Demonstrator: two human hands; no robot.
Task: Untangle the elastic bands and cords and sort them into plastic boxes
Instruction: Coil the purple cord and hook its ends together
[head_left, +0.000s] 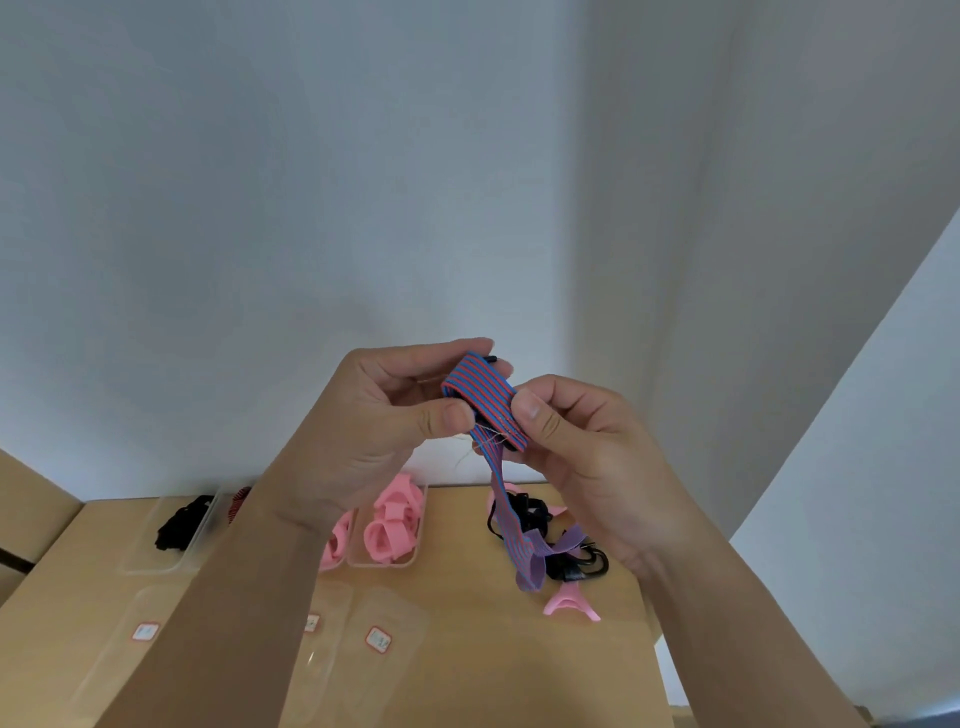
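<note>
wall (311, 182): plain white, fills my view from 9 round to 3 o'clock.
table (467, 654): tan, low at 6 o'clock.
boxes (382, 564): clear, at 7 o'clock of the hands; one holds pink loops, one black.
pile (584, 564): black cords and pink loops, 5 o'clock, unsorted.
left hand (384, 410): thumb and fingers pinch the band (485, 387) at its fold.
right hand (587, 457): thumb and fingers pinch the seam.
band: striped, raised; its tail hangs to 6 o'clock over the pile.
step: I can't tell if the tail is snagged; I'd lift slowly, never yank.
</note>
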